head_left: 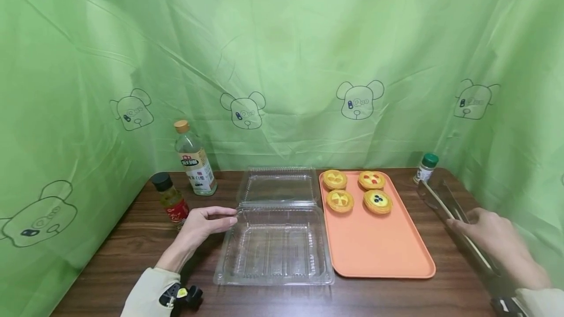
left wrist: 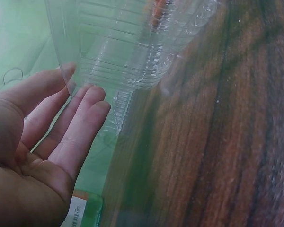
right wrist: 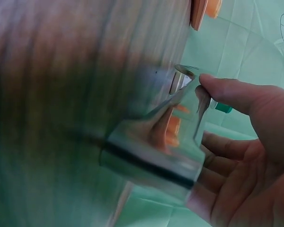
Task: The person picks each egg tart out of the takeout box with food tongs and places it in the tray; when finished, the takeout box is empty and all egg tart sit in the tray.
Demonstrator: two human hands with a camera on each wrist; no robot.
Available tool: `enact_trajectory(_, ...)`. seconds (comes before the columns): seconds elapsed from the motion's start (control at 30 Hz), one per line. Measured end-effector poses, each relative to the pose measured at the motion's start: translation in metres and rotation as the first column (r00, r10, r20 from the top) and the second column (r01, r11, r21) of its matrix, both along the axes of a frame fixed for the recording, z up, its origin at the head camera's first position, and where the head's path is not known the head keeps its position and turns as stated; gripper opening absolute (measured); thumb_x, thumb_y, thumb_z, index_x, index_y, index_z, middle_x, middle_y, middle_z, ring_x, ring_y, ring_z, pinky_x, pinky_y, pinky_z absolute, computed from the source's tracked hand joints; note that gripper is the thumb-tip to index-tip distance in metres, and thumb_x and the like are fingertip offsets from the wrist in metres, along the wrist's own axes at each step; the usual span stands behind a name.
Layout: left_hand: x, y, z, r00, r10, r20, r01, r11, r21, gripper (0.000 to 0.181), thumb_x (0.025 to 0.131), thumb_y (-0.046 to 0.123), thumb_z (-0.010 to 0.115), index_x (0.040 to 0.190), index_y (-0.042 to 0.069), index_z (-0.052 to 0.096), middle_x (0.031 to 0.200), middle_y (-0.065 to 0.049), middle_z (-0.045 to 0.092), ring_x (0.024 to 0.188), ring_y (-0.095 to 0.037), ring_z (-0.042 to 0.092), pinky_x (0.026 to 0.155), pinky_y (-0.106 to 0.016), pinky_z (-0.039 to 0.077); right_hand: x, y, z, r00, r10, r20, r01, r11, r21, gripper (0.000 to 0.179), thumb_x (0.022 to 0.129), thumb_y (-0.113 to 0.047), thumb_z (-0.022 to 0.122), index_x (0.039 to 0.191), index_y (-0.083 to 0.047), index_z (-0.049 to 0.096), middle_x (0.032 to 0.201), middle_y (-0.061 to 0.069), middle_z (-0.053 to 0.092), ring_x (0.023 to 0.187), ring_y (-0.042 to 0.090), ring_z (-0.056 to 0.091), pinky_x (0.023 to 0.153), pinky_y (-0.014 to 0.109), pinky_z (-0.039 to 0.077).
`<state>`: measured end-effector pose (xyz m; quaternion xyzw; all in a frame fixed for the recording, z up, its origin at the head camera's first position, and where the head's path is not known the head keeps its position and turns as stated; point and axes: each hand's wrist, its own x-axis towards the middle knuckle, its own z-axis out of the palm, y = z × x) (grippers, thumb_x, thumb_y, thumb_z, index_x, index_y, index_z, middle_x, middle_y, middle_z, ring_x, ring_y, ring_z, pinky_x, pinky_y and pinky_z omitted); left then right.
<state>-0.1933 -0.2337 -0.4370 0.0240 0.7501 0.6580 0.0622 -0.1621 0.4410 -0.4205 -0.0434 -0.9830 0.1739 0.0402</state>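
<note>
My left hand (head_left: 199, 228) is at the left side of a clear plastic clamshell box (head_left: 275, 253), which lies with its lid folded back. In the left wrist view, thumb and fingers pinch the box's thin rim (left wrist: 61, 61). My right hand (head_left: 500, 238) holds metal tongs (head_left: 478, 253) at the right side of the table, their tips pointing away. The right wrist view shows the thumb on one arm of the tongs (right wrist: 156, 163) and the fingers around the other side. Several egg tarts (head_left: 377, 202) with different toppings sit at the far end of an orange tray (head_left: 374, 248).
A white vinegar bottle (head_left: 200, 170) and a dark-capped jar with a red label (head_left: 176, 209) stand left of the box. At the back right is a small green-capped shaker (head_left: 425, 168). A green curtain (head_left: 299, 53) surrounds the wooden table (head_left: 110, 268).
</note>
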Motion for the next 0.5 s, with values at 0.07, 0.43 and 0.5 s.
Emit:
enact_trajectory(0.07,-0.0005,0.0003,0.0002,1.0,-0.002,-0.002,0.002,1.0,0.001,0.038,0.09,0.012,0.088,0.121,-0.007,0.076,0.112,-0.016,0.078,0.099,-0.02,0.077,0.088,-0.033,0.063,0.0005,-0.0002,0.0001,1.0,-0.007,0.011,0.007,1.0,-0.006,0.065,0.101,-0.057,0.066,0.108,0.008,0.068,0.096,0.03,0.071,0.079,0.049,0.066,0.053,0.043,0.047)
enact_trajectory(0.43,0.0013,-0.0018,0.0026,1.0,-0.026,0.003,0.026,0.999,-0.02,0.04,0.092,0.016,0.086,0.124,-0.005,0.075,0.119,-0.018,0.076,0.103,-0.024,0.076,0.09,-0.036,0.062,-0.0004,-0.0022,0.0004,0.999,0.001,0.053,-0.002,1.0,0.022,0.076,0.103,-0.06,0.061,0.117,0.014,0.062,0.106,0.041,0.066,0.088,0.065,0.063,0.058,0.06,0.052)
enact_trajectory(0.5,0.0021,-0.0025,0.0058,0.999,-0.032,-0.004,0.032,0.998,-0.048,0.04,0.093,0.019,0.086,0.125,-0.003,0.076,0.12,-0.017,0.076,0.103,-0.025,0.076,0.091,-0.036,0.062,-0.0005,-0.0012,-0.0001,0.998,0.002,0.06,-0.003,1.0,0.012,0.077,0.103,-0.061,0.059,0.118,0.015,0.062,0.106,0.04,0.067,0.088,0.063,0.064,0.059,0.058,0.052)
